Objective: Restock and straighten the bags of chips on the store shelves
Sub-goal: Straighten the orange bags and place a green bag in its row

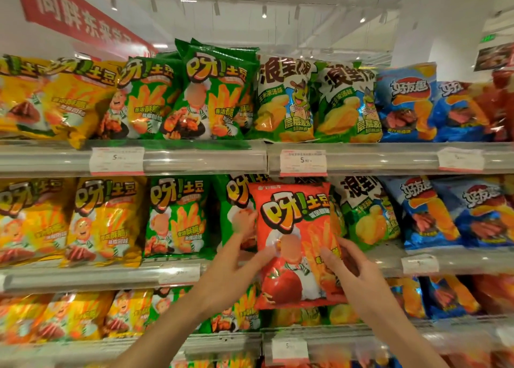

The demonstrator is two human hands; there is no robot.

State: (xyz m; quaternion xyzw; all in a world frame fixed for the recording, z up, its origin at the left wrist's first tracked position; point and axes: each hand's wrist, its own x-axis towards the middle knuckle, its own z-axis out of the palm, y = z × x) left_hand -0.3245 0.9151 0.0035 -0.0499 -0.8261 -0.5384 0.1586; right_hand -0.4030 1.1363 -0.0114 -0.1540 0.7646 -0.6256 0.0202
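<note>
While you hold it at the middle shelf [178,277]: one glossy red-orange foil bag of tomato potato sticks [294,242].

Your left hand [233,267] pinches its left edge, your right hand [350,267] its right edge, hands apart, keeping the face flat and upright. It hangs before the shelf's green foil bags [175,217] and the green-and-white bag [364,214], seemingly bound for that gap.

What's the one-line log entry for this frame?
phase: placing | object: red chip bag | left hand: holds bag's left edge | right hand: holds right edge | location: middle shelf, front of green bags
</note>
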